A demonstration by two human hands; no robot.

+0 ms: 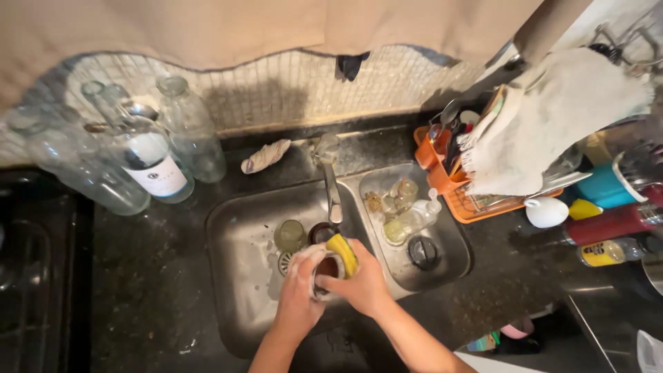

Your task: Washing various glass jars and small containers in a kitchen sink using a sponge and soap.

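Two hands at work, both over the left sink basin; I'm placing everything relative to the faucet [332,181].

Far left of faucet: cluster of clear glass bottles [131,155] on the dark counter [148,276], against the tiled wall; parked well apart from the basin, prob. to stay out of the splash.

Just left of faucet base: crumpled rag [266,156] on the back ledge.

Below faucet, left: sink basin [238,276], w/ a greenish glass [290,235] standing upright near the drain.

Left hand [298,293]: below the spout, soapy, wrapped around a small cup [327,271] from the side. I read that as a bracing hold so the cup doesn't turn.

Cup: held above the basin, just below the spout, mouth tilted toward me; dark inside.

Right hand [364,282]: fingers closed on a yellow sponge [343,253], pressed at the cup rim. Can't tell how far it goes in.

Right of faucet: smaller basin [449,259] w/ jars, a clear dispenser bottle [418,214] and a drain plug.

Further right: orange rack [456,200] w/ utensils; a pale towel [545,124] hangs over it, likely to dry.

Far right: colourful bottles [611,221] lying on the counter.
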